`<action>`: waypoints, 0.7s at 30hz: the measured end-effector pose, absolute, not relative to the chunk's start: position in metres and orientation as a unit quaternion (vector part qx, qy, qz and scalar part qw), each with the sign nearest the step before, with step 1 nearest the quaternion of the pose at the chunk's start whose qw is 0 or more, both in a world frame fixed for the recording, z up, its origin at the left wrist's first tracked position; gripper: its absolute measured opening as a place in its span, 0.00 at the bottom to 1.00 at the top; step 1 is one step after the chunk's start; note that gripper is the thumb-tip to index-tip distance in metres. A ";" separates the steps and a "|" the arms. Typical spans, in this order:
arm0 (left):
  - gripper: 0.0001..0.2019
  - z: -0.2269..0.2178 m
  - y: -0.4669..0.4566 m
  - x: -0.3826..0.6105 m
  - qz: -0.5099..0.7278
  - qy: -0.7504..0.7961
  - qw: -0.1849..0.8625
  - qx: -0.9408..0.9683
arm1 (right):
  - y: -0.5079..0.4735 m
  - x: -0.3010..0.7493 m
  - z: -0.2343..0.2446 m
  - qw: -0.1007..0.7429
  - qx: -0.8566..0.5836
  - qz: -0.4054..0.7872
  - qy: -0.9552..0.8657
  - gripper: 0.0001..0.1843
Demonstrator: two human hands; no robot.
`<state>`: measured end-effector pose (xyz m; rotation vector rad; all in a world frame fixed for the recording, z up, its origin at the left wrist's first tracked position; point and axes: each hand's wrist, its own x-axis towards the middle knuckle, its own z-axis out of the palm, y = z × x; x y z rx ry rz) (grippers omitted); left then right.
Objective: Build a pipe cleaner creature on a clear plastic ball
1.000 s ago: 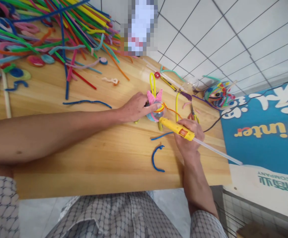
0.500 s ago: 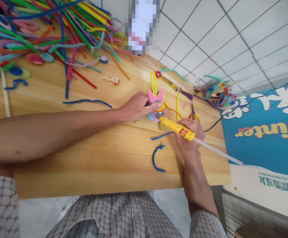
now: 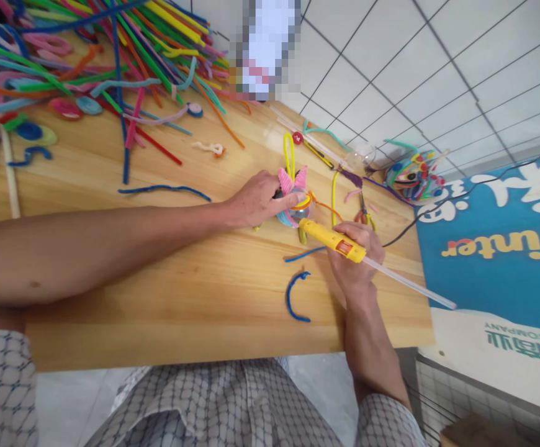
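Note:
My left hand (image 3: pixel 263 202) grips a small round ornament (image 3: pixel 303 213), its thumb across the front. The ornament looks like a clear ball wrapped in pipe cleaners, with pink ear-like points and a yellow loop on top. My right hand (image 3: pixel 356 254) is closed around a yellow hot glue gun (image 3: pixel 333 239). A clear glue stick (image 3: pixel 409 282) juts from its back end. The gun's front end meets the ornament's lower edge in view; I cannot tell whether the tip touches it. An orange pipe cleaner (image 3: pixel 328 208) trails from the ornament's right side.
A heap of coloured pipe cleaners (image 3: pixel 158 37) covers the table's far left. Blue pieces (image 3: pixel 289 298) lie near my hands. Scissors (image 3: pixel 364 214), a yellow cutter (image 3: pixel 319 154) and a colourful decorated ball (image 3: pixel 414 177) lie to the right. A phone-like blurred object (image 3: pixel 267 49) stands at the back.

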<state>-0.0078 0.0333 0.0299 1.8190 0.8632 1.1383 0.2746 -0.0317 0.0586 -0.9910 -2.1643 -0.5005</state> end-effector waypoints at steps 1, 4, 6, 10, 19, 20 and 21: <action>0.27 0.030 0.033 -0.008 0.450 0.340 0.402 0.721 | -0.032 0.275 0.059 0.344 -0.388 -0.196 -0.832 0.09; 0.27 0.030 0.034 -0.008 0.445 0.333 0.396 0.731 | -0.033 0.275 0.059 0.341 -0.401 -0.200 -0.827 0.06; 0.27 0.030 0.034 -0.008 0.444 0.331 0.395 0.733 | -0.032 0.275 0.060 0.347 -0.392 -0.196 -0.829 0.06; 0.28 0.030 0.035 -0.008 0.442 0.326 0.397 0.735 | -0.032 0.273 0.062 0.347 -0.368 -0.186 -0.842 0.09; 0.28 0.029 0.036 -0.008 0.442 0.327 0.390 0.739 | -0.032 0.275 0.060 0.349 -0.371 -0.181 -0.841 0.05; 0.28 0.029 0.036 -0.008 0.444 0.328 0.388 0.738 | -0.032 0.275 0.060 0.350 -0.371 -0.182 -0.841 0.04; 0.28 0.028 0.036 -0.008 0.445 0.329 0.387 0.738 | -0.032 0.275 0.060 0.349 -0.371 -0.183 -0.841 0.03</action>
